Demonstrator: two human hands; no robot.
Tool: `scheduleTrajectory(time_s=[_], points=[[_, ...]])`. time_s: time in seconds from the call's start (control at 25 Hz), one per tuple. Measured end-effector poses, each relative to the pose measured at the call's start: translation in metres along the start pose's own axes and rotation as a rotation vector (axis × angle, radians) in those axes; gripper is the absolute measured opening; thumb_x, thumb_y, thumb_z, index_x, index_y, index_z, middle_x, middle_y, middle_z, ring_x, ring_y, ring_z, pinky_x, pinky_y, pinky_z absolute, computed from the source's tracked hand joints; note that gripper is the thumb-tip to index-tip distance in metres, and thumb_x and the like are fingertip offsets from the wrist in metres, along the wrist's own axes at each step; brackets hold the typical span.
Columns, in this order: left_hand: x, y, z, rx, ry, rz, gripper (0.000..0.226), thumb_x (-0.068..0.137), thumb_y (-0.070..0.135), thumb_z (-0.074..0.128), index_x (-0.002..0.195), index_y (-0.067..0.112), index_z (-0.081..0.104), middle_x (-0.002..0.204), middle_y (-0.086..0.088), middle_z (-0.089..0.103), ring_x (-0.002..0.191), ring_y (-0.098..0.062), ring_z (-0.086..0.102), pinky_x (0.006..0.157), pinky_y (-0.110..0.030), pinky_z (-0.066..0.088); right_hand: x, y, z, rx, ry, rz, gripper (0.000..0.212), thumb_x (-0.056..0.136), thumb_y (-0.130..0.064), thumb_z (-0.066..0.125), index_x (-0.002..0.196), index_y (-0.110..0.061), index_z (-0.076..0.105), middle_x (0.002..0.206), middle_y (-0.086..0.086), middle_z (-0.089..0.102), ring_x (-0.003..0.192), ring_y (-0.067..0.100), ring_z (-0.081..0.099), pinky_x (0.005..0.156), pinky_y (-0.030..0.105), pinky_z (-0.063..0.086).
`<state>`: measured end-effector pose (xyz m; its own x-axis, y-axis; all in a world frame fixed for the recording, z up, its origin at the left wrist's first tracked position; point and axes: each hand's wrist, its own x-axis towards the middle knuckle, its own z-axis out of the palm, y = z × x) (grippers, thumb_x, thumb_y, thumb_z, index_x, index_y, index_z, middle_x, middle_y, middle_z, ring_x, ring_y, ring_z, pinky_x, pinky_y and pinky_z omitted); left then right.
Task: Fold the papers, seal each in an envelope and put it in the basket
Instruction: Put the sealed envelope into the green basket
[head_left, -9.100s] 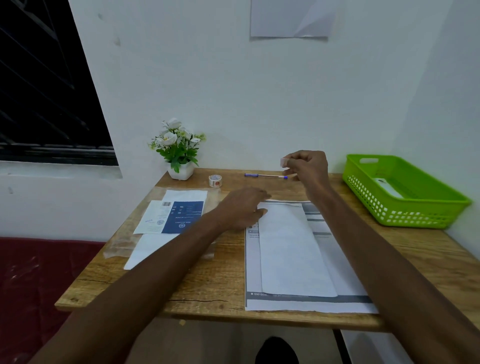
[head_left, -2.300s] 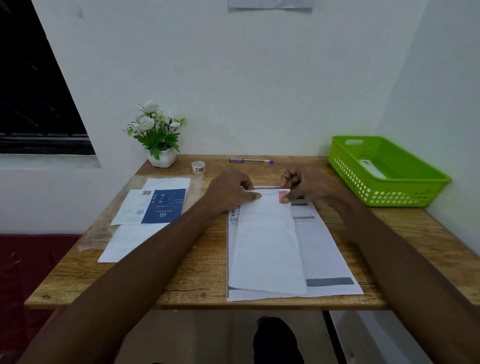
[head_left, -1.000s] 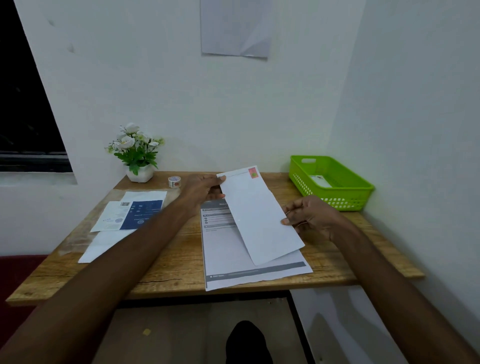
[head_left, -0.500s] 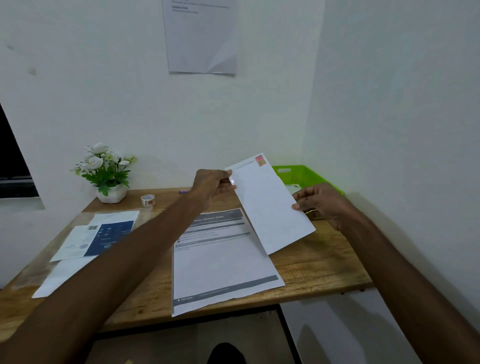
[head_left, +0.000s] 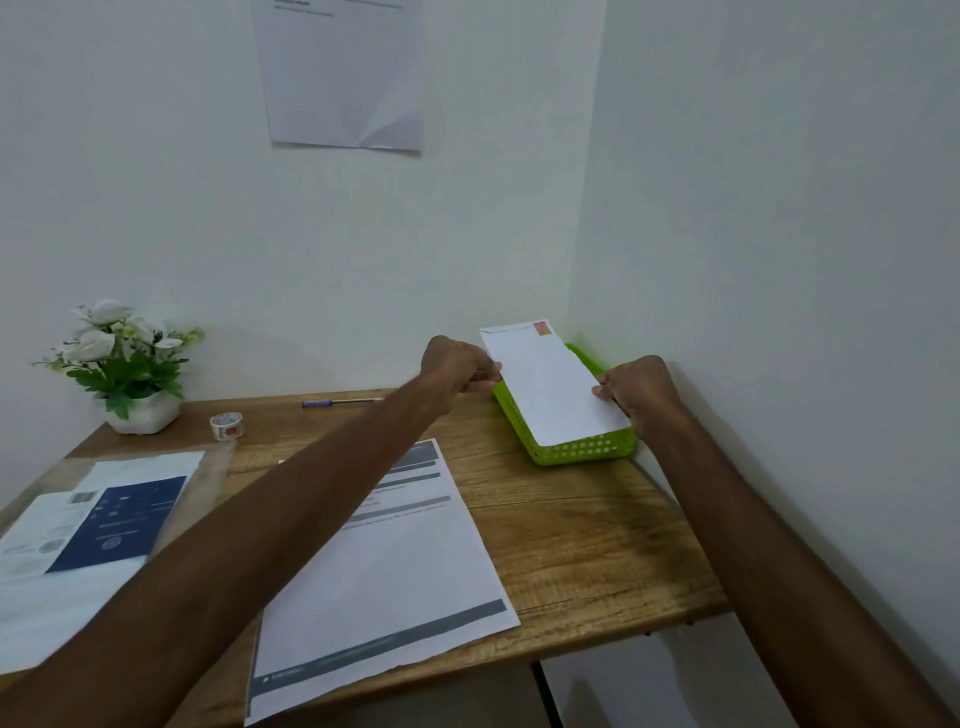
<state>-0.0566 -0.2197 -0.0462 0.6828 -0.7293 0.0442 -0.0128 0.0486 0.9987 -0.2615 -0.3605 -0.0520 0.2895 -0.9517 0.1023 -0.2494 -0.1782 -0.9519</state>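
White walls corner the wooden bench (head_left: 571, 525); both hands, left (head_left: 457, 366) and right (head_left: 636, 392), pinch a stamped envelope (head_left: 550, 387) over the green basket (head_left: 576, 452) at two o'clock (one printed sheet (head_left: 384, 571) awaits folding).

Honestly nothing here is readable. The sheet (head_left: 382, 561) at the table's (head_left: 587, 545) front edge has grey bars and tiny blurred lines, the blue leaflet (head_left: 111, 519) near the left edge only shows smudgy marks, and the wall notice (head_left: 343, 73) is too small to make out.
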Motion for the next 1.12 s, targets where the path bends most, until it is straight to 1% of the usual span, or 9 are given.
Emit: scheduleTrajectory(time_s=[0.12, 0.24, 0.36, 0.48, 0.68, 0.76, 0.84, 1.0, 1.12], points=[[0.006, -0.006, 0.014, 0.026, -0.026, 0.007, 0.04, 0.074, -0.014, 0.08, 0.109, -0.004, 0.063, 0.113, -0.028, 0.071, 0.088, -0.032, 0.076, 0.07, -0.035, 0.065, 0.015, -0.005, 0.008, -0.111, 0.051, 0.013, 0.034, 0.08, 0.003, 0.079, 0.111, 0.01, 0.064, 0.116, 0.025, 0.069, 0.098, 0.031, 0.068, 0.073, 0.033, 0.053], [0.018, -0.014, 0.025, 0.206, 0.014, 0.139, 0.066, 0.071, -0.005, 0.085, 0.132, 0.009, 0.063, 0.122, -0.014, 0.068, 0.091, -0.026, 0.075, 0.074, -0.036, 0.063, 0.024, -0.008, 0.013, -0.354, 0.097, -0.015, 0.027, 0.075, 0.001, 0.082, 0.081, -0.002, 0.055, 0.105, 0.023, 0.07, 0.082, 0.03, 0.063, 0.061, 0.03, 0.042], [0.028, -0.015, 0.033, 0.559, 0.064, 0.313, 0.039, 0.078, 0.027, 0.083, 0.116, 0.026, 0.076, 0.115, 0.001, 0.072, 0.104, -0.016, 0.069, 0.092, -0.038, 0.055, 0.033, -0.009, 0.015, -0.513, 0.093, -0.052, 0.039, 0.074, -0.001, 0.082, 0.07, -0.009, 0.043, 0.102, 0.02, 0.072, 0.08, 0.031, 0.063, 0.055, 0.028, 0.038], [0.038, -0.015, 0.046, 0.818, 0.017, 0.337, 0.029, 0.082, 0.044, 0.076, 0.106, 0.028, 0.077, 0.109, 0.01, 0.074, 0.113, -0.015, 0.064, 0.097, -0.037, 0.045, 0.034, -0.007, 0.017, -0.571, 0.103, -0.086, 0.029, 0.076, 0.001, 0.074, 0.077, -0.007, 0.046, 0.105, 0.021, 0.071, 0.094, 0.036, 0.069, 0.062, 0.03, 0.042], [0.051, -0.025, 0.058, 0.989, -0.121, 0.274, 0.022, 0.078, 0.042, 0.079, 0.098, 0.031, 0.078, 0.1, 0.01, 0.069, 0.126, -0.027, 0.051, 0.106, -0.047, 0.034, 0.035, 0.001, 0.019, -0.672, 0.073, -0.15, 0.021, 0.078, 0.003, 0.062, 0.097, -0.002, 0.054, 0.112, 0.023, 0.067, 0.107, 0.04, 0.065, 0.068, 0.031, 0.044], [0.052, -0.027, 0.062, 1.033, -0.113, 0.313, 0.027, 0.079, 0.04, 0.078, 0.103, 0.03, 0.077, 0.1, 0.007, 0.066, 0.127, -0.029, 0.048, 0.104, -0.046, 0.034, 0.036, 0.0, 0.019, -0.716, 0.023, -0.152, 0.019, 0.077, 0.005, 0.06, 0.089, -0.005, 0.048, 0.113, 0.023, 0.067, 0.107, 0.04, 0.065, 0.068, 0.031, 0.044], [0.052, -0.027, 0.065, 1.067, -0.109, 0.352, 0.035, 0.079, 0.037, 0.078, 0.113, 0.026, 0.075, 0.113, 0.004, 0.067, 0.13, -0.03, 0.046, 0.105, -0.046, 0.033, 0.038, -0.001, 0.02, -0.737, -0.022, -0.154, 0.021, 0.077, 0.006, 0.059, 0.079, -0.007, 0.042, 0.115, 0.024, 0.066, 0.106, 0.039, 0.065, 0.068, 0.031, 0.043], [0.054, -0.031, 0.071, 1.08, -0.201, 0.376, 0.043, 0.087, 0.022, 0.069, 0.13, 0.016, 0.067, 0.143, -0.004, 0.057, 0.137, -0.027, 0.045, 0.111, -0.04, 0.037, 0.04, -0.002, 0.028, -0.831, -0.123, -0.127, 0.013, 0.083, 0.003, 0.056, 0.088, -0.007, 0.049, 0.115, 0.023, 0.068, 0.099, 0.036, 0.068, 0.059, 0.029, 0.043], [0.056, -0.028, 0.073, 1.203, -0.331, 0.326, 0.039, 0.094, 0.02, 0.059, 0.132, 0.018, 0.068, 0.144, -0.003, 0.059, 0.136, -0.025, 0.048, 0.11, -0.041, 0.042, 0.041, 0.001, 0.034, -0.931, -0.138, -0.116, 0.022, 0.085, 0.002, 0.056, 0.106, -0.003, 0.06, 0.122, 0.021, 0.067, 0.11, 0.034, 0.067, 0.075, 0.034, 0.051]])
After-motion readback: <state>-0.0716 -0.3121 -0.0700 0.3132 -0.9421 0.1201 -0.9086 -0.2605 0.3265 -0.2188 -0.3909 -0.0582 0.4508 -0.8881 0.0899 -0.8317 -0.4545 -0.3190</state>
